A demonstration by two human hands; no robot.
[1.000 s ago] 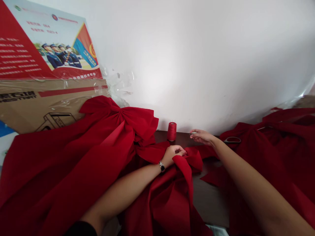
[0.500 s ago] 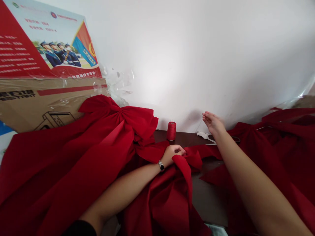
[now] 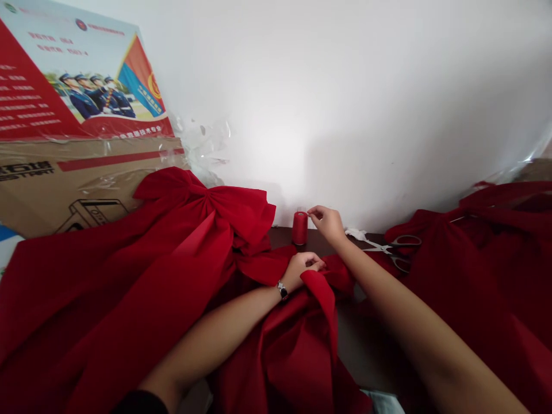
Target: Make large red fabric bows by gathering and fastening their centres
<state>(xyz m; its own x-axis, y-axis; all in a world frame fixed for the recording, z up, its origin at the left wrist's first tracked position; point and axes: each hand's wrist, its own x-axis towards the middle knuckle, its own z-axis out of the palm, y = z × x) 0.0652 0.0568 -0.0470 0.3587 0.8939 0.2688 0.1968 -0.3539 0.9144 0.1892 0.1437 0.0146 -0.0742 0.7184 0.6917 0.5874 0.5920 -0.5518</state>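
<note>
My left hand [image 3: 304,269], with a bracelet at the wrist, is closed on a gathered piece of red cloth [image 3: 297,351] that hangs down over the table's front. My right hand [image 3: 326,223] is pinched, its fingertips beside the top of a spool of red thread [image 3: 299,229]. What lies between those fingertips is too small to make out. The spool stands upright on the dark tabletop near the wall, and fine thin pins or needles seem to stick up from its top. Scissors [image 3: 390,246] with dark handles lie open to the right of my right forearm.
A large red cloth bow [image 3: 202,195] with long tails drapes over the left side, in front of a cardboard box [image 3: 86,167] and a printed board [image 3: 99,75]. More red cloth [image 3: 487,253] is heaped at the right. A white wall [image 3: 345,103] stands behind the table.
My right hand has come down and left from above the scissors to the top of the spool, uncovering the scissors. My left hand stays on the cloth. The view has shifted slightly.
</note>
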